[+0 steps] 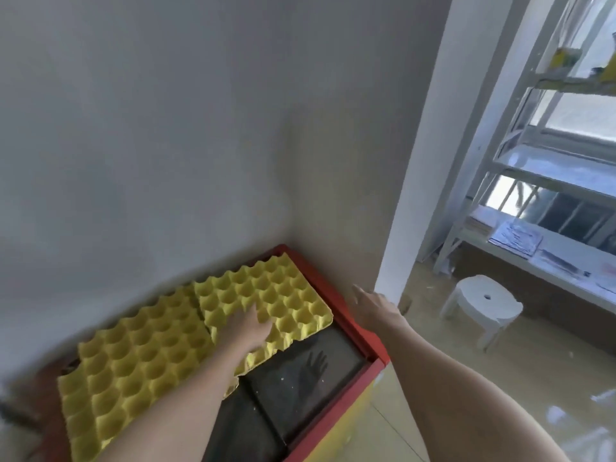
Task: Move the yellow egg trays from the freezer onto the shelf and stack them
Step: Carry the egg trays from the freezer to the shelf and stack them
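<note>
— Where are the yellow egg trays?

— Two lie side by side on top of the freezer point(343, 305), a red-rimmed chest with dark glass lids, set in the corner against the grey wall point(150, 145). The right tray point(286, 295) sits at the far end; the left tray point(133, 355) is beside it, their edges touching or slightly overlapping.

— And the hands?

— The left hand point(250, 328) rests flat on the near edge of the right tray, its grip spread, fingers straight across the cups. The right hand point(373, 305) hangs in the air past the freezer's right rim, grip spread and holding nothing.

— What else is around?

— The shelf point(546, 168), a white metal rack, stands well apart to the right by a window, with papers point(516, 238) on a low level. A white stool point(480, 305) stands on the floor point(433, 395) before it.
</note>
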